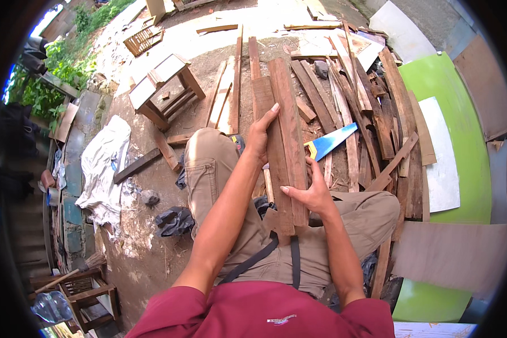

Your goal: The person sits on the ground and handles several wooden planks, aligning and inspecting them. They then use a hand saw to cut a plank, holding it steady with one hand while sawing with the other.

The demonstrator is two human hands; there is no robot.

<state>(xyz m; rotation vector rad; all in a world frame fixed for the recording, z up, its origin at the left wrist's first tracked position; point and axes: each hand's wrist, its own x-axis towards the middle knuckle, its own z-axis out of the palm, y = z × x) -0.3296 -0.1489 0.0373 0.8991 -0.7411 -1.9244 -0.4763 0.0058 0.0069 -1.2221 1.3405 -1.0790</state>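
Two reddish-brown wooden boards lie lengthwise side by side above my lap, a darker left board (278, 169) and a right board (288, 107) that reaches farther forward. My left hand (259, 138) grips the left board's outer edge, its thumb across the top face. Lower down, my right hand (315, 196) is closed on the right board's edge, with the thumb stretched over both boards; its other fingers are partly hidden. Just beyond my right hand, a handsaw (335, 141) with a blue blade and yellow handle rests on the wood pieces.
A wooden stool (166, 84) stands ahead on the left. Long scrap planks (386, 124) are piled to the right, beside green sheets (450, 141). White cloth (104, 169) and a black plastic bag (174, 221) lie on the left. A small wooden frame (93, 298) sits at lower left.
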